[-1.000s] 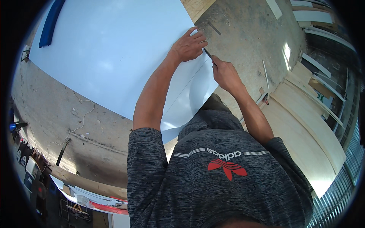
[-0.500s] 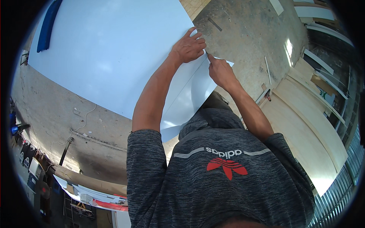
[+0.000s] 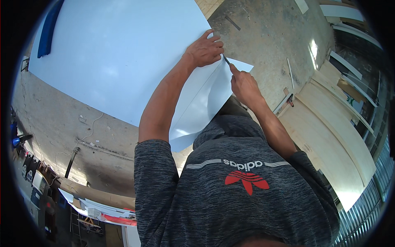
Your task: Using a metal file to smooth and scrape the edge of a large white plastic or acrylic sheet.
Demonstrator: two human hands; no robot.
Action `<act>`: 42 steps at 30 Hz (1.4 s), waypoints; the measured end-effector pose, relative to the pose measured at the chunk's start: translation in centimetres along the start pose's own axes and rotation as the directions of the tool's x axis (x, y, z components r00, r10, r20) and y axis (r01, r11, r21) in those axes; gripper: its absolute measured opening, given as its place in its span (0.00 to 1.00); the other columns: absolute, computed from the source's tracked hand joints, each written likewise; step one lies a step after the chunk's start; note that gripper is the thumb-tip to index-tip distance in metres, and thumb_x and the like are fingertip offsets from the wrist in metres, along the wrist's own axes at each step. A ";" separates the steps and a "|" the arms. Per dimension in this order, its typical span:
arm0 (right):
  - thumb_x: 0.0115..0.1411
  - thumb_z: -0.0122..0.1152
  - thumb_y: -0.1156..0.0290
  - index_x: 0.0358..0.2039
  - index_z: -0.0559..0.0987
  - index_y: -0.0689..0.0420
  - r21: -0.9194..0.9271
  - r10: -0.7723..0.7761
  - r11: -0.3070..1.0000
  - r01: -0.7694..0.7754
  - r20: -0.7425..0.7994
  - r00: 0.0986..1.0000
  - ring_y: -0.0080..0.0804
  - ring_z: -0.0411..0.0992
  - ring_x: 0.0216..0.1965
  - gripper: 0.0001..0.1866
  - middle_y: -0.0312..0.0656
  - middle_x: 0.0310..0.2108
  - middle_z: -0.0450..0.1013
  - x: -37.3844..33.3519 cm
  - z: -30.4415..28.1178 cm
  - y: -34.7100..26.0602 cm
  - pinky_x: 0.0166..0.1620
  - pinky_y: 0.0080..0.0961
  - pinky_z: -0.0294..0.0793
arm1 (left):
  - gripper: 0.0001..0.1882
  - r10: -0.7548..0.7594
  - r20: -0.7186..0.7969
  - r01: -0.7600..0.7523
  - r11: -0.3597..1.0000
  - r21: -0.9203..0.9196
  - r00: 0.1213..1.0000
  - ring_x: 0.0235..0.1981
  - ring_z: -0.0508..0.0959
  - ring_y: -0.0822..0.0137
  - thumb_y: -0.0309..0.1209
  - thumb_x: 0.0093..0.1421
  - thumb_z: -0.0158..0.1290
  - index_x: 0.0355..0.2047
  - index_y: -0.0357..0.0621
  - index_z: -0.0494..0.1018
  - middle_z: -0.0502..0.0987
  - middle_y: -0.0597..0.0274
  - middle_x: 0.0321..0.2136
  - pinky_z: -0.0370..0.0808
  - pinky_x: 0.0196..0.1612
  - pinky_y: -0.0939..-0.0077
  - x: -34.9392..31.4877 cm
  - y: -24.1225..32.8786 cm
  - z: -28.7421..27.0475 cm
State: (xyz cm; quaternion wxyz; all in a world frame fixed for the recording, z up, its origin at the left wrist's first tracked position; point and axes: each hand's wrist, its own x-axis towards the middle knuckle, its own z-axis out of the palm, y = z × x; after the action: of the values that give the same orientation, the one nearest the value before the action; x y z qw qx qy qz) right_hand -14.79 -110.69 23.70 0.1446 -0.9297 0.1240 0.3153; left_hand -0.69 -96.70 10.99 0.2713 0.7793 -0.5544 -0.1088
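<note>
A large white sheet [image 3: 107,53] spreads out in front of me, with a thin straight line running across its near right corner. My left hand [image 3: 204,51] bears down at the sheet's right edge, its bent fingers hooked over that edge. Just right of it, my right hand [image 3: 245,85] is closed round a slim dark knife-like tool [image 3: 226,59], the forefinger stretched along it. The tool's tip meets the sheet at the far end of the line, close to my left fingers. Its handle is hidden in my palm. Beyond the line, the sheet's corner flap [image 3: 222,84] bends.
A long blue object [image 3: 49,31] lies on the sheet's far left. Pale wooden panels [image 3: 325,123] lean at the right, beside a small clamp-like tool [image 3: 290,100]. On the concrete floor [image 3: 267,41] are a thin white rod [image 3: 290,74], a dark strip [image 3: 233,23] and a white cord [image 3: 91,131].
My right hand has drawn back slightly toward me and to the right, so more of the dark tool shows. My left hand stays at the sheet's edge.
</note>
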 end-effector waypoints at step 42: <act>0.65 0.53 0.73 0.63 0.72 0.55 0.062 -0.044 0.997 0.051 -0.102 0.994 0.62 0.78 0.33 0.25 0.60 0.32 0.76 -3.5 2.0 2.9 0.39 0.53 0.78 | 0.10 -0.073 -0.014 0.072 0.997 -0.017 0.997 0.56 0.72 0.66 0.34 0.63 0.50 0.41 0.52 0.79 0.78 0.71 0.40 0.51 0.74 0.51 -0.5 2.4 1.3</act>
State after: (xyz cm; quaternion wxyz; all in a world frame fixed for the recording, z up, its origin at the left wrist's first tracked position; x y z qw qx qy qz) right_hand -19.50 -112.16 23.84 0.1757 -0.9418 0.1192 0.2606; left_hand -3.39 -97.17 11.14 0.2775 0.7975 -0.5227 -0.1172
